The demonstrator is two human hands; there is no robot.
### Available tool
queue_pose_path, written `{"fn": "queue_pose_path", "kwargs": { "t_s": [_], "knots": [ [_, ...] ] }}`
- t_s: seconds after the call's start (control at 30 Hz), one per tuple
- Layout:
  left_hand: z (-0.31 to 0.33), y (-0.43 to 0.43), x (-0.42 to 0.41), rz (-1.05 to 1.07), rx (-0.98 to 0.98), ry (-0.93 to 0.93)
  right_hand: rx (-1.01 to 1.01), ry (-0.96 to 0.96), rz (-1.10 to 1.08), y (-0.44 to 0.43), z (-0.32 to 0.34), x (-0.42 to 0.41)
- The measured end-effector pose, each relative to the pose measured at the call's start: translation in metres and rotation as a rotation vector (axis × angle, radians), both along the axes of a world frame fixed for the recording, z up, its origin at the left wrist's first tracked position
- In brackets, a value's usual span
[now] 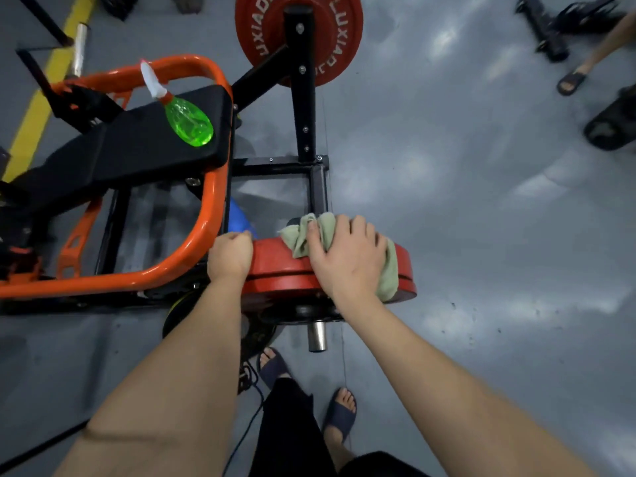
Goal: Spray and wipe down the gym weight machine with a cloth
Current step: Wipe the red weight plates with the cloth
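R hand [347, 259] is palm-down, fingers spread and fairly straight, pressing the crumpled pale green cloth [303, 237] onto the top edge of the near red round weight plate [285, 270]. The cloth bunches out past the thumb on one side and hangs over the plate's edge by the wrist on the other. L hand [230, 256] has its fingers curled over the plate's left rim, gripping it. The plate sits on a short steel sleeve stub [316, 335] of the weight machine, right beside the orange tubular frame [210, 215]. The translucent green spray bottle w/ white trigger head [189, 123] lies on its side on the black padded seat [137, 153], well apart from both hands. A 2nd red lettered plate [261, 36] hangs on the black upright post [304, 98] at the far end. Grey floor [481, 201] below, my feet in dark slides [340, 413] at bottom.
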State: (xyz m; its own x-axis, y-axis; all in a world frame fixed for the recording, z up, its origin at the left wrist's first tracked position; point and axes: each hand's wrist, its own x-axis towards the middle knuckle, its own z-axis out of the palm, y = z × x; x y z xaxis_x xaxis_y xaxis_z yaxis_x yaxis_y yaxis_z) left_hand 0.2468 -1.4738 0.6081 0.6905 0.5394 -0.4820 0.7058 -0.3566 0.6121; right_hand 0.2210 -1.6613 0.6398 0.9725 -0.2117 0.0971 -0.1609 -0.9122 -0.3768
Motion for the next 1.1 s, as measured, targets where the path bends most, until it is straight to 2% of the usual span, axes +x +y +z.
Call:
{"fn": "queue_pose_path", "kwargs": {
  "t_s": [0.17,0.3,0.37,0.47,0.57,0.6,0.63,0.7,0.73,0.77,0.87,0.97,1.1],
  "knots": [
    [-0.040,0.041,-0.008,0.014,-0.168,-0.017,-0.113,-0.114,0.178,0.053,-0.002,0.002],
    [-0.061,0.066,-0.021,0.094,0.035,0.019,-0.155,-0.062,0.295,0.092,-0.008,0.000],
    [-0.067,0.076,-0.027,0.107,0.051,0.021,-0.154,-0.025,0.342,0.106,-0.009,-0.003],
    [-0.064,0.086,-0.032,-0.072,-0.218,-0.021,-0.074,-0.013,0.485,0.126,-0.006,-0.008],
    [-0.030,0.076,-0.038,0.008,-0.595,-0.179,0.111,0.063,0.626,0.137,-0.004,-0.008],
    [-0.016,0.070,-0.042,-0.015,-0.666,-0.195,0.222,0.097,0.634,0.136,-0.003,-0.006],
    [-0.016,0.069,-0.046,-0.082,-0.649,-0.222,0.359,0.136,0.641,0.131,-0.001,-0.005],
    [-0.008,0.068,-0.057,-0.325,-0.474,-0.237,0.626,0.175,0.668,0.109,0.004,-0.005],
    [-0.002,0.071,-0.059,-0.472,-0.353,-0.200,0.684,0.169,0.685,0.095,0.008,-0.005],
    [-0.007,0.076,-0.057,-0.597,-0.208,-0.155,0.696,0.156,0.693,0.079,0.007,-0.005],
    [0.012,0.075,-0.048,-0.836,0.053,0.052,0.711,0.038,0.628,0.029,0.009,-0.004],
    [0.049,0.046,-0.037,-0.936,0.106,0.189,0.659,-0.040,0.477,-0.016,0.002,0.003],
    [0.073,0.000,-0.026,-0.985,0.147,0.182,0.693,0.089,0.171,-0.077,-0.012,0.009]
  ]
}}
